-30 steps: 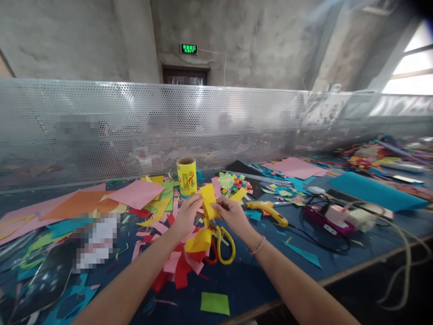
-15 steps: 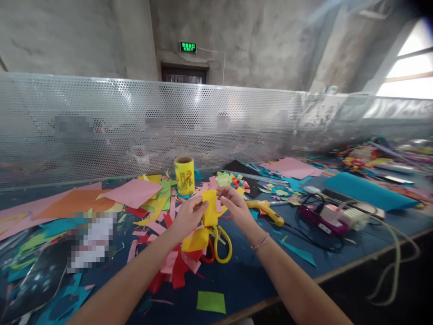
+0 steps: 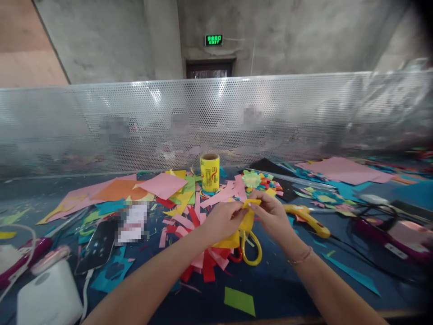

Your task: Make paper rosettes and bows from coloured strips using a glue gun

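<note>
A yellow paper strip [image 3: 248, 220] hangs between my two hands, its top end bent over. My left hand [image 3: 225, 221] pinches it from the left side. The fingers of my right hand [image 3: 269, 215] are closed on its upper right end. Just below, scissors [image 3: 252, 253] with yellow and red handles lie on the table, their blades hidden. Red and pink paper strips [image 3: 206, 262] spread out under my left wrist. A green paper rectangle [image 3: 239, 301] lies nearer to me.
A yellow tape roll [image 3: 210, 174] stands upright behind my hands. To the right lie a yellow glue gun [image 3: 309, 221] with its cord and a purple power strip [image 3: 389, 239]. At left are a phone [image 3: 98, 246] and a white power bank [image 3: 50, 293]. A perforated metal panel [image 3: 216, 117] closes off the back.
The view has turned left, so the table things appear further right. The yellow strip, flat and upright before, is now bent over at its top between my fingers.
</note>
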Tool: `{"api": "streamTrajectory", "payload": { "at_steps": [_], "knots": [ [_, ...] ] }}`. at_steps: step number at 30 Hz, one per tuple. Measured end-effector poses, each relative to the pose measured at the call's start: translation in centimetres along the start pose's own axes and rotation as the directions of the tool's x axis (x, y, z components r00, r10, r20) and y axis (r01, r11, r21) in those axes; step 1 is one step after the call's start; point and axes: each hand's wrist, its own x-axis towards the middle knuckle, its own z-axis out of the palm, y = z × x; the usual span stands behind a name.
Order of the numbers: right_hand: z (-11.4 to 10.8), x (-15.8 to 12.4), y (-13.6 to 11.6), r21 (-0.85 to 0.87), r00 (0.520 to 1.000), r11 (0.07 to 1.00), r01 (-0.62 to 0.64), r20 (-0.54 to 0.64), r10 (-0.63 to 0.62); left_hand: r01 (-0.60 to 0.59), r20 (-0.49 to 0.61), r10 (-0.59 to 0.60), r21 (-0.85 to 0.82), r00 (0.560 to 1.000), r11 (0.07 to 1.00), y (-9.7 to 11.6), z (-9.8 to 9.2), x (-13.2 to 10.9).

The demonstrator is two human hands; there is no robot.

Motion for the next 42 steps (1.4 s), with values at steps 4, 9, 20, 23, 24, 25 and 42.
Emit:
{"api": "streamTrajectory", "payload": {
  "at_steps": [4,9,20,23,24,25,42],
  "knots": [
    [0.0,0.0,0.1,0.011,1.0,1.0,0.004,0.007,-0.004,-0.027,0.005,0.028,-0.023,1.0,0.999,-0.4,0.2,0.1],
    [0.0,0.1,0.2,0.112,0.999,0.994,-0.015,-0.034,0.019,0.03,-0.007,-0.031,-0.041,1.0,0.999,-0.8,0.1,0.2],
    [-0.1,0.1,0.6,0.166,0.999,0.986,-0.036,-0.017,0.04,0.065,0.004,-0.065,-0.086,0.998,0.994,0.0,-0.4,0.3],
    [-0.2,0.2,0.7,0.174,0.998,0.984,-0.046,-0.025,0.051,0.065,0.004,-0.065,-0.083,0.998,0.994,-0.1,-0.4,0.3],
    [-0.2,0.2,0.8,0.177,0.998,0.983,-0.049,-0.026,0.054,0.065,0.013,-0.064,-0.082,0.998,0.994,-0.1,-0.4,0.3],
    [-0.3,0.2,0.8,0.184,0.998,0.982,-0.051,-0.026,0.056,0.064,0.023,-0.062,-0.082,0.998,0.995,-0.2,-0.4,0.3],
    [-5.5,1.2,1.5,-0.387,0.991,0.918,-0.091,-0.122,0.046,0.151,-0.158,-0.185,-0.205,0.97,0.967,-0.6,-1.0,0.7]
  ]
}}
